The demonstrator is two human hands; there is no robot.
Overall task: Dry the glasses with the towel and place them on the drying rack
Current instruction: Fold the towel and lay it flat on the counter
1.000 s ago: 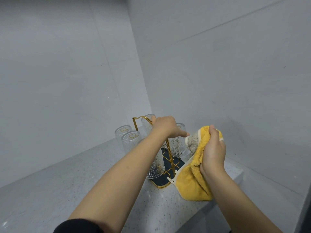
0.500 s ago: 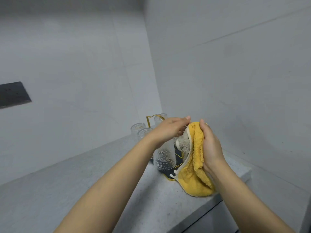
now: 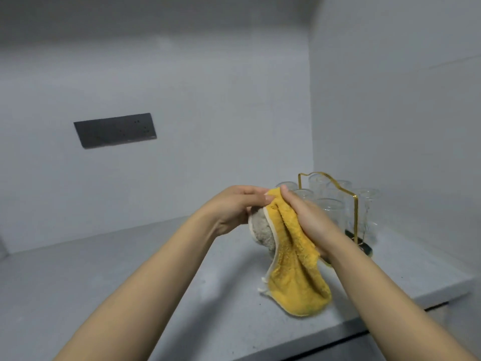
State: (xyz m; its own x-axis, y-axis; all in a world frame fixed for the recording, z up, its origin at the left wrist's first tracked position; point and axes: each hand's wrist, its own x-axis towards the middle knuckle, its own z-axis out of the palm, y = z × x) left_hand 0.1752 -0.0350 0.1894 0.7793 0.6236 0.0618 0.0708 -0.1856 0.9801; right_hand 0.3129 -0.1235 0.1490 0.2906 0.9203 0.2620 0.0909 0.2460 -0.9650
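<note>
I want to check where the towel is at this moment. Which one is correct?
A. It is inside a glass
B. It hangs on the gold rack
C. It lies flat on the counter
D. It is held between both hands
D: the yellow towel hangs between the left hand and the right hand, above the counter.

Bare counter (image 3: 130, 295) lies open at left; the glass-filled rack (image 3: 354, 204) blocks the right corner.
</note>
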